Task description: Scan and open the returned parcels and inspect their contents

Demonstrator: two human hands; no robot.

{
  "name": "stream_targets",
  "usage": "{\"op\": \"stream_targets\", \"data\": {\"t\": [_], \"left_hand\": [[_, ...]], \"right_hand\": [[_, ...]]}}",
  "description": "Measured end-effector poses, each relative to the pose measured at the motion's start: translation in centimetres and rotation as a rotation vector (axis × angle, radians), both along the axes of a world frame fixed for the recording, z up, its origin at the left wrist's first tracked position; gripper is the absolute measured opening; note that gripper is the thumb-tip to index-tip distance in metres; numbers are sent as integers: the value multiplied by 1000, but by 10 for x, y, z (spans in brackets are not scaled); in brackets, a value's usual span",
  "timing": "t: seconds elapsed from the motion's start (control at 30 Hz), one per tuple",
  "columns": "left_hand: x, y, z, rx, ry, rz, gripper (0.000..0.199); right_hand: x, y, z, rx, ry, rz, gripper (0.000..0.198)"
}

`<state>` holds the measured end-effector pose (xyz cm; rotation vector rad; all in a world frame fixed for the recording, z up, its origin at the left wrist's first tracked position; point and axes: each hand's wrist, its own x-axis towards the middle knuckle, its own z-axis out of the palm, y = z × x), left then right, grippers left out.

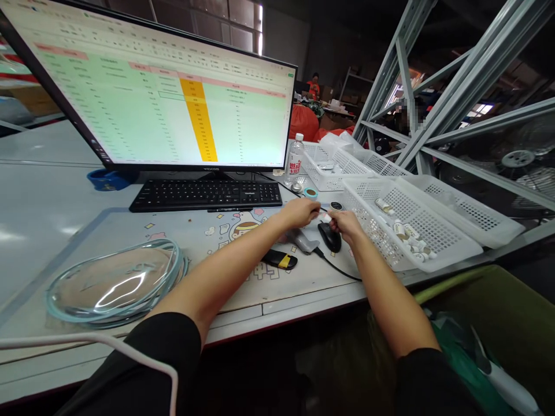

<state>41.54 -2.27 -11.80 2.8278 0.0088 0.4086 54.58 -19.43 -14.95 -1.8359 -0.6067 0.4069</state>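
Over the desk mat, my left hand (304, 211) has its fingers curled together; what is in them, if anything, is hidden. Close by on the right, my right hand (346, 224) is closed in a pinch, with a small pale piece at its fingertips that is too small to name. Just under the right hand lies a black mouse (330, 238). A grey handheld scanner (303, 241) with a black cable rests below the left hand. Behind the hands are a teal-edged roll (311, 193) and a round black-topped item (336, 205).
A monitor (151, 98) showing a spreadsheet stands behind a black keyboard (208, 195). White perforated baskets (373, 225) line the right, one holding small bottles. A box cutter (280, 259), clear teal-edged pouches (117, 283), a plastic bottle (295, 156) and metal shelving (390, 75) surround the workspace.
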Motion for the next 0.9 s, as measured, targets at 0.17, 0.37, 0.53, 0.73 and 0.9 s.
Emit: {"op": "stream_targets", "data": {"t": [0.17,0.37,0.53,0.73,0.9], "left_hand": [[-3,22,3,-126,-89,53,19],[6,40,12,-293,-228,127,24],[0,36,15,-353,-164,98,29],[1,6,2,-238,-18,29,21],[33,-34,-28,-178,130,29,26]], "right_hand": [[5,-20,1,7,-117,-81,43],[-23,-16,-20,-265,-514,194,18],[-33,-13,-37,-414,-672,141,19],[-11,-30,-24,-251,-728,3,22],[12,-42,27,-106,-744,-116,25]]}}
